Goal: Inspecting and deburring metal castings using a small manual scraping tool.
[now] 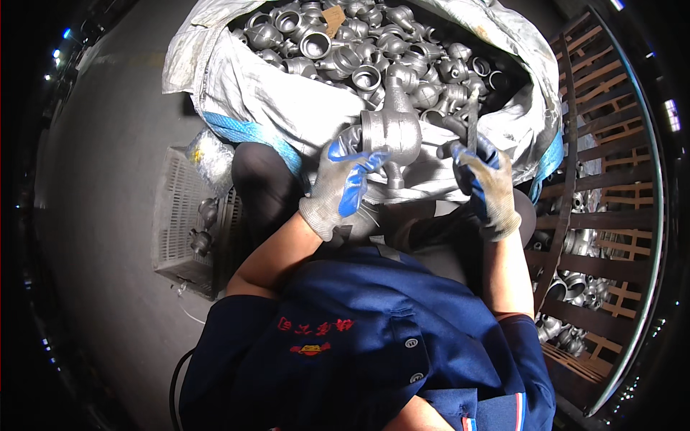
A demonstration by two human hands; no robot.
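Note:
A grey metal valve-body casting (399, 135), with a round body, a wide collar and narrow stubs, is held up in front of me. My left hand (338, 181), in a grey glove with blue palm coating, is closed around its collar side. To the right, my gloved right hand (487, 179) is closed on a slim dark stick-shaped tool (472, 123) that points up and has a pale tip. The tool stands apart from the casting, and I cannot make out its exact kind. Behind both hands lies a heap of similar castings (348, 61).
A large white woven sack (287, 111) with blue straps (241, 129) surrounds the heap. At left stands a plastic crate (172, 215) holding a few castings, with a clear plastic bag (212, 161) at its corner. A slatted metal cage (611, 269) with more castings rises at right.

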